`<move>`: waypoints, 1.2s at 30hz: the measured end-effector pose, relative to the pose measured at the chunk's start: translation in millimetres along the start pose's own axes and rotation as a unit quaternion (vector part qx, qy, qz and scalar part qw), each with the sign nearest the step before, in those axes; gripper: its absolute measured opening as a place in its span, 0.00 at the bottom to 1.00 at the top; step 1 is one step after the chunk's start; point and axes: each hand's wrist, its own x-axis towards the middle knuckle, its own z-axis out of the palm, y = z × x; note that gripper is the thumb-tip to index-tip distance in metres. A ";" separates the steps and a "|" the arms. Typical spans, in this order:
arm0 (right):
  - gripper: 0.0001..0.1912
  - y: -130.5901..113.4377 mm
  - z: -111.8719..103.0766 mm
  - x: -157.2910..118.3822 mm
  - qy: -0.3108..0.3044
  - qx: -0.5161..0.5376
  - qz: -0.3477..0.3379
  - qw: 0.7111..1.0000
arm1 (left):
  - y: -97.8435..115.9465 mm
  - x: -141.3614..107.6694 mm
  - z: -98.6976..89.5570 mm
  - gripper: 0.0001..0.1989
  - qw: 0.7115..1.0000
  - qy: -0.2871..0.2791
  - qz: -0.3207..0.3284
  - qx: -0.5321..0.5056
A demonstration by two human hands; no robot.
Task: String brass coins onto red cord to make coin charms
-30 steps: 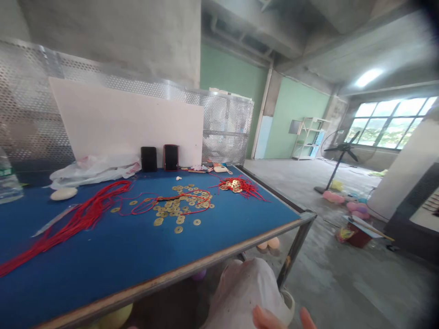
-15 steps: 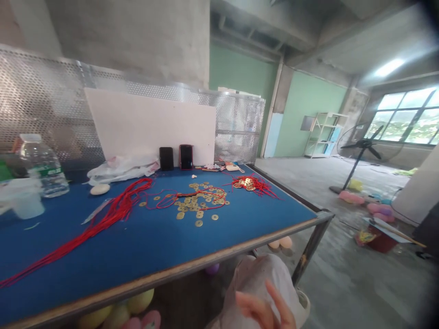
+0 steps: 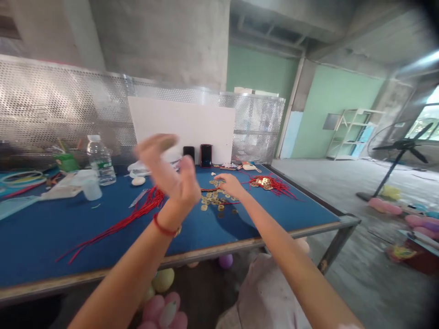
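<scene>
My left hand (image 3: 171,171), blurred by motion, is raised above the blue table (image 3: 120,246), fingers apart and holding nothing. It wears a red cord bracelet (image 3: 164,226). My right hand (image 3: 230,185) reaches to the back of the scattered brass coins (image 3: 213,197); its fingers bend down over them, and whether they hold anything is hidden. A red cord lies among the coins. Long red cords (image 3: 137,215) lie below my left hand. To the right of my right hand, coins tied with red cords (image 3: 265,183) form a pile.
Two phones, one of them red-edged (image 3: 206,155), stand against a white board (image 3: 185,119). At the left are a water bottle (image 3: 102,164), a plastic cup (image 3: 92,188) and a white stone (image 3: 138,181). Balloons (image 3: 164,313) lie beneath the table; a black fan (image 3: 401,148) stands right.
My left hand has come into view over the table. My right hand is now at the coins. The view has turned left, showing more of the table's left side.
</scene>
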 end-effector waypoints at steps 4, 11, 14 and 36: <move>0.13 29.4 35.6 21.0 -0.054 -0.116 0.032 0.991 | -20.5 17.3 37.4 0.17 0.978 0.036 0.204 0.021; 0.09 39.6 56.1 8.5 -0.024 -0.166 0.027 0.986 | -85.5 24.1 88.9 0.13 0.949 -0.201 0.165 0.178; 0.07 42.7 54.9 11.3 -0.011 -0.139 0.014 0.990 | -88.2 22.0 89.9 0.12 0.955 -0.203 0.142 0.163; 0.06 60.8 36.1 14.1 0.014 0.060 0.092 0.994 | -61.3 23.8 92.1 0.04 0.866 -0.199 -0.196 -0.414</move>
